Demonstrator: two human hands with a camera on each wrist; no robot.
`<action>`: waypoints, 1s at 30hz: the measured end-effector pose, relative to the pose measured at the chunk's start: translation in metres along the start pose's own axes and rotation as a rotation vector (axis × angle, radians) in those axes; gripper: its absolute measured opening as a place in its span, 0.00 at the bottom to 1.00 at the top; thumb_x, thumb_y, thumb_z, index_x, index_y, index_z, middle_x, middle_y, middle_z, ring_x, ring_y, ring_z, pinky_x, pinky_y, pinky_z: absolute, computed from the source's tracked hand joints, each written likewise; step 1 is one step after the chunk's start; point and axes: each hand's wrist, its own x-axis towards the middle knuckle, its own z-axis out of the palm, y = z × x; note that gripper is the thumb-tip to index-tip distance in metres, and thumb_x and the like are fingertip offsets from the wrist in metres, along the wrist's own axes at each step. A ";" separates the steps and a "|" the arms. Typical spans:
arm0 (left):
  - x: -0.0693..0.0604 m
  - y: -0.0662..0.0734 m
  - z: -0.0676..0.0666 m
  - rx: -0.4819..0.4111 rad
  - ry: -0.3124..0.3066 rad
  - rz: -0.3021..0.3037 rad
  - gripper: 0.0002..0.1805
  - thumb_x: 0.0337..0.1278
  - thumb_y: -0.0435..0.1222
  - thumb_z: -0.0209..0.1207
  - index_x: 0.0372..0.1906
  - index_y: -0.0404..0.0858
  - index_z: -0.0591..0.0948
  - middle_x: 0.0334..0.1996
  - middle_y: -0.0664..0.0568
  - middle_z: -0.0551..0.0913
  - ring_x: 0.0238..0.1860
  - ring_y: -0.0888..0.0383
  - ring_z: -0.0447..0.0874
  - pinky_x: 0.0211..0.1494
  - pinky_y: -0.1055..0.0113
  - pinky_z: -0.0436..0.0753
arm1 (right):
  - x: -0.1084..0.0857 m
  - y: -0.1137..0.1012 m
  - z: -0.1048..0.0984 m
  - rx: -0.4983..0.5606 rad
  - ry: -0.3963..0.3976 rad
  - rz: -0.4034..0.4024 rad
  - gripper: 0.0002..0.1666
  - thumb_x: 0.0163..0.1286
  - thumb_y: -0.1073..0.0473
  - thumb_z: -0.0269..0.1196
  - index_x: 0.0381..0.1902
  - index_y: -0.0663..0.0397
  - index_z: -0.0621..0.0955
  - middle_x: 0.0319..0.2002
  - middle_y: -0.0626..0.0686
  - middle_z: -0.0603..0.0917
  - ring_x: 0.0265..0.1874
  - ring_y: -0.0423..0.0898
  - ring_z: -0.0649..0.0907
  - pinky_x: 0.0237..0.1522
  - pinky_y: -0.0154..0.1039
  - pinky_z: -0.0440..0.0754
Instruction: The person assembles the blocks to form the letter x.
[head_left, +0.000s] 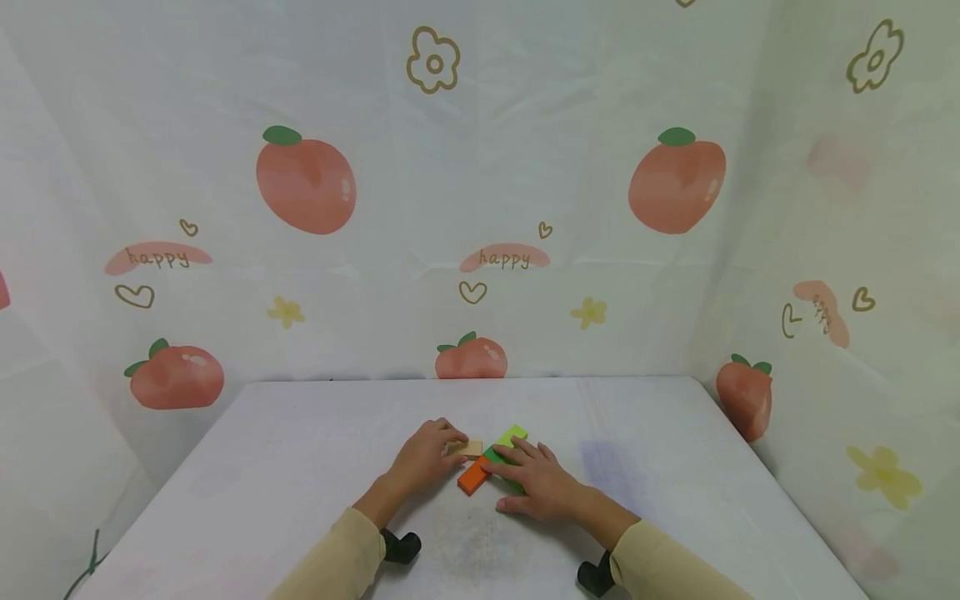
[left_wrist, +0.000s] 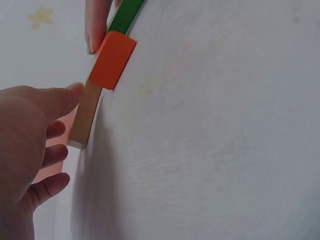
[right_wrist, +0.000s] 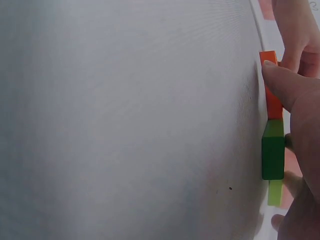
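Observation:
A plain wooden block [head_left: 473, 448] lies flat on the table, and my left hand [head_left: 426, 458] pinches its left end between thumb and fingers. Touching or very near its other end is an orange block [head_left: 471, 478], set at a slant. A dark green block [right_wrist: 273, 157] lies against the orange one, and a light green block [head_left: 516, 432] extends beyond it. My right hand [head_left: 546, 483] is spread over the green blocks, its fingers extended and touching them. In the right wrist view, the right thumb rests by the orange block. Part of the dark green block is hidden under the right hand.
The blocks lie on a white-covered table [head_left: 300, 467] with a bluish smudge to the right. A white curtain [head_left: 480, 125] printed with peaches hangs behind and at the sides. Black wrist mounts [head_left: 402, 547] show under both sleeves.

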 end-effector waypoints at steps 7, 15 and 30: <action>-0.004 0.009 -0.003 0.172 -0.028 0.114 0.17 0.59 0.51 0.63 0.47 0.48 0.86 0.41 0.56 0.80 0.41 0.55 0.74 0.43 0.59 0.76 | 0.000 0.001 0.001 -0.008 0.014 -0.008 0.36 0.67 0.36 0.59 0.71 0.32 0.68 0.72 0.49 0.63 0.71 0.60 0.57 0.63 0.69 0.53; -0.006 0.019 -0.008 0.201 -0.077 0.111 0.24 0.59 0.56 0.61 0.53 0.45 0.84 0.47 0.52 0.80 0.48 0.52 0.75 0.48 0.54 0.75 | -0.001 -0.001 -0.001 0.000 0.015 -0.014 0.36 0.67 0.38 0.60 0.71 0.36 0.68 0.72 0.50 0.63 0.71 0.60 0.57 0.63 0.69 0.53; -0.003 0.016 0.000 0.160 -0.203 0.130 0.32 0.62 0.57 0.57 0.65 0.43 0.75 0.65 0.48 0.72 0.65 0.47 0.67 0.63 0.48 0.68 | -0.001 0.002 0.001 0.006 0.013 -0.023 0.36 0.67 0.37 0.59 0.71 0.37 0.69 0.73 0.50 0.62 0.72 0.60 0.56 0.63 0.69 0.53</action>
